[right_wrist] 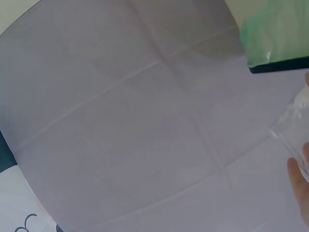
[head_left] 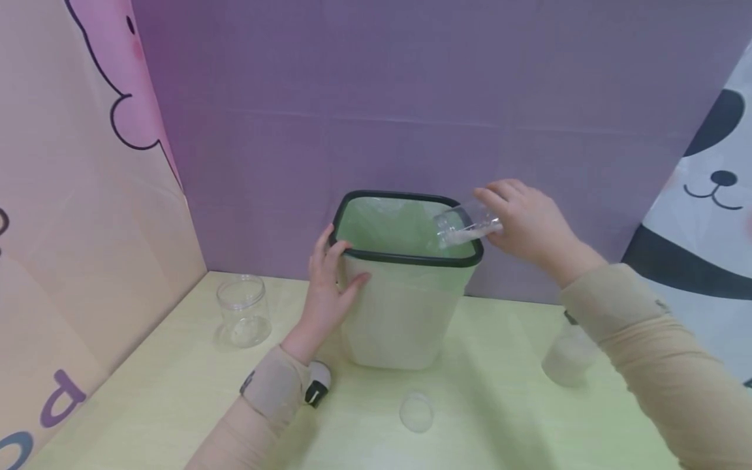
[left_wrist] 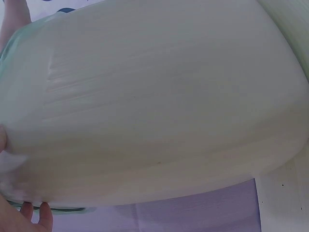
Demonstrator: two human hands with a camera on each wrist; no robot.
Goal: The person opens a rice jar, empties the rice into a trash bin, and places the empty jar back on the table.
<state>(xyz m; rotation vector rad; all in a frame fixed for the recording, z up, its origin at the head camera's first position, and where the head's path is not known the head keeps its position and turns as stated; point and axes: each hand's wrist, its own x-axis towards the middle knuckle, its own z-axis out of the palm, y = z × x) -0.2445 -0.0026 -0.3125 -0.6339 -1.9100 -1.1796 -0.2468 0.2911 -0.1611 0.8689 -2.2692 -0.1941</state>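
Bin, head view: I see the bin (head_left: 399,313) upright on the table (head_left: 364,424).
Left hand, head view: the left hand (head_left: 328,287) is bent round its rim (head_left: 405,258), thumb on the front wall.
Right hand, head view: the right hand (head_left: 525,220) grips a clear cup (head_left: 464,219) tipped over the bin, whitish contents (head_left: 467,234) inside.
Bin, left wrist view: fingertips reach past its side.
Cup, right wrist view: partly visible between fingers, near the rim.
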